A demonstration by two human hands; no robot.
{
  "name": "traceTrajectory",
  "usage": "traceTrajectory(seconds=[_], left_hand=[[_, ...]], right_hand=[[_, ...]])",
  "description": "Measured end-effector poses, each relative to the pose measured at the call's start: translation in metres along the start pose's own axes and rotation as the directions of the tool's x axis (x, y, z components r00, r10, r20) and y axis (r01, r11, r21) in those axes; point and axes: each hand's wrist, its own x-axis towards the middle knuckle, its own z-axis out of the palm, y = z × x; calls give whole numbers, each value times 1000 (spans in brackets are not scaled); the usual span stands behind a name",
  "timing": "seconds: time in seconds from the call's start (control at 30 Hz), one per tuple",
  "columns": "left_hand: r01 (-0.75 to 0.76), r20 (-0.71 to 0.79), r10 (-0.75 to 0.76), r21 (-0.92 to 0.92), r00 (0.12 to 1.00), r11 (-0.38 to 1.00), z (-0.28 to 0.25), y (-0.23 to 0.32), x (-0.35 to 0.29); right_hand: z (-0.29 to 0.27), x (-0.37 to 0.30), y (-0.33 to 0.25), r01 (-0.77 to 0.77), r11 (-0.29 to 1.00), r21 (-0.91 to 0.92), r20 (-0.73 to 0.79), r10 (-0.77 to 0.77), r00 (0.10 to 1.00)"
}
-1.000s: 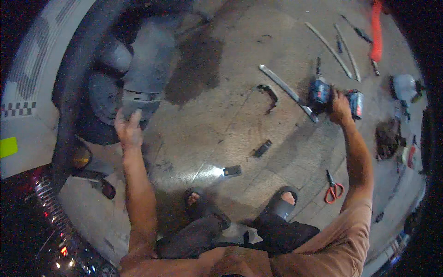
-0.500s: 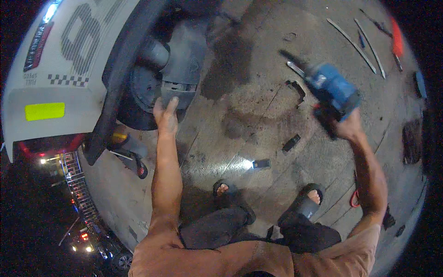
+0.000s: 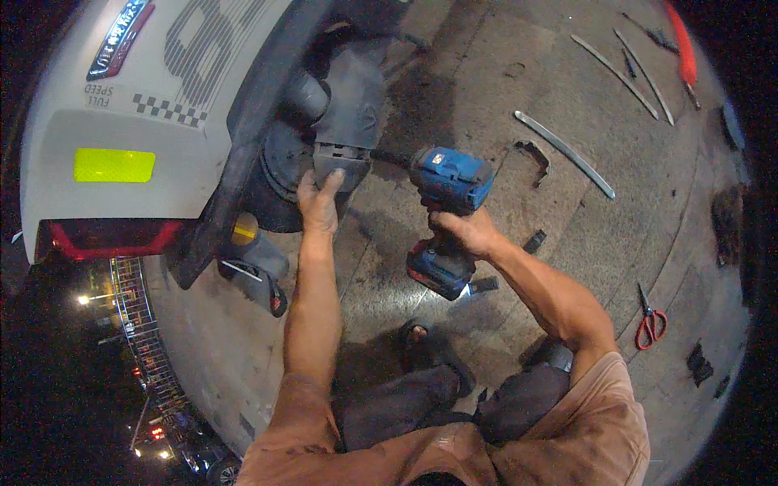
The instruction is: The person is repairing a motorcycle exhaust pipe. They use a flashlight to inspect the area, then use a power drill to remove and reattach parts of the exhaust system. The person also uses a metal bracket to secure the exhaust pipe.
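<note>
My right hand [image 3: 468,232] is wrapped round the handle of a blue cordless impact wrench [image 3: 450,182], its battery pack hanging below. The tool's dark shaft points left, and its tip is at the right side of a grey plastic cover [image 3: 353,97]. Whether the tip sits on a fastener is too small to tell. My left hand [image 3: 321,204] grips the lower end of the cover, thumb and fingers on its face just below a slotted opening. Behind the cover are a grey tube [image 3: 306,99] and a round dark part [image 3: 282,162], partly hidden.
A white vehicle body [image 3: 65,206] with a yellow reflector fills the left. On the ground lie a pale strip [image 3: 567,154], a curved broken piece [image 3: 535,162], red-handled scissors [image 3: 651,328], a red-handled tool [image 3: 682,44] and a lit phone [image 3: 484,284] beneath the wrench.
My right hand has brought the impact wrench left from over the ground to the cover's side. A pale strip beneath it now shows fully. My left hand keeps its hold on the cover.
</note>
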Motion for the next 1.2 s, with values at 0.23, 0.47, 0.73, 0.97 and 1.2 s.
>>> traceTrajectory(seconds=[0.23,0.47,0.73,0.97,1.2], left_hand=[[-14,-10,13,-20,1000,1000,-38,-8,34],[-29,3,29,10,1000,1000,-46,-16,41],[-34,1,34,-18,999,999,-53,-24,47],[-18,9,18,-17,1000,1000,-52,-34,58],[-19,-7,19,1,1000,1000,-46,-42,64]], right_hand=[[29,49,7,104,981,-164,70,-94,993],[32,70,29,195,943,-271,49,-189,981],[27,85,45,187,947,-261,88,-169,982],[21,98,50,256,912,-321,135,-224,965],[11,104,44,251,901,-353,149,-211,966]])
